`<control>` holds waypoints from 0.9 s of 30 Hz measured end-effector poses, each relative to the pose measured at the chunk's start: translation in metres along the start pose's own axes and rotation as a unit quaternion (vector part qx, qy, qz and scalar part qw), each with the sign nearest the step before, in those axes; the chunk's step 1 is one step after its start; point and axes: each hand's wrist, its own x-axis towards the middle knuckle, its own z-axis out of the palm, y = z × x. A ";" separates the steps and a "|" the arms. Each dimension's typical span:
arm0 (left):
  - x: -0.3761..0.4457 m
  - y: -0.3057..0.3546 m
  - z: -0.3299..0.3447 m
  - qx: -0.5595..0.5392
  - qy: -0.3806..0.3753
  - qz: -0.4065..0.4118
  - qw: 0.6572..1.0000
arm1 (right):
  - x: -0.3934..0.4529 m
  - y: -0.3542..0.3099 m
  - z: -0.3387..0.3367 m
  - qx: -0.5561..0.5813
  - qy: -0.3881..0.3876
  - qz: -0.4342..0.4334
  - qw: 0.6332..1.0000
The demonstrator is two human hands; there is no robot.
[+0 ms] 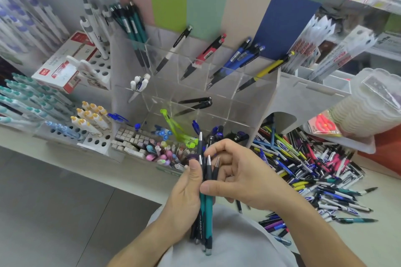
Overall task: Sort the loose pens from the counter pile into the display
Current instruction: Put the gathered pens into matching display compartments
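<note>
head view: left hand (186, 193) holds a bunch of teal pens (206, 204) tight, tips up, so right hand (236, 178) can pinch one out for the clear display (256, 93); pen pile (314, 169) waits on tabletop (379, 234).

Teal pens (205, 208) bunched upright, tips up; loose pile (312, 171) right of clear display (195, 84).

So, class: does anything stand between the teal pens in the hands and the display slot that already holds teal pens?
Nothing visible does. Both hands, left hand and right hand, grip the teal pen bundle low in front. The teal slot sits top left, open above the acrylic display.
</note>
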 end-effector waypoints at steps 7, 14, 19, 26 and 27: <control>0.002 0.010 -0.001 -0.071 0.016 0.016 0.997 | -0.002 -0.002 0.001 -0.025 0.018 0.019 0.999; 0.009 0.012 -0.004 -0.061 0.134 0.072 0.987 | 0.000 0.011 0.028 0.155 0.045 0.052 0.986; 0.011 0.013 -0.019 0.036 0.095 0.096 0.990 | -0.006 0.015 0.030 0.141 0.019 0.048 0.989; 0.012 0.033 -0.027 0.030 -0.042 0.024 0.998 | -0.001 0.000 0.004 0.133 0.023 0.051 0.990; 0.013 0.034 -0.027 0.019 -0.048 0.022 0.998 | 0.001 -0.003 0.001 0.135 0.032 0.050 0.989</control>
